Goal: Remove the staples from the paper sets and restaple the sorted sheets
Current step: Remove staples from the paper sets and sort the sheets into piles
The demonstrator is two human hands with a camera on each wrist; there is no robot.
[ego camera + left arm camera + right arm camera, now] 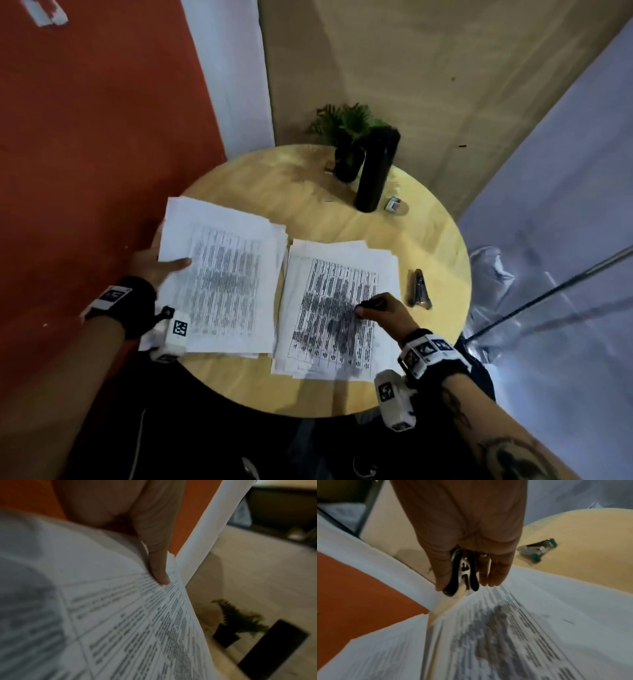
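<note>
Flanking the papers (pixel 337 305): stapler (pixel 420 289), black bottle (pixel 376 169), potted plant (pixel 346 137).

Matt printed paper sheets (pixel 222 274), smooth pale wood table (pixel 308 178), shiny metal stapler (pixel 419 289)

White papers (pixel 222 274) printed black; tan table (pixel 308 185); orange wall (pixel 85 137).

head: above, downward | wrists: close along fingers | shared: table (pixel 308 192)
</note>
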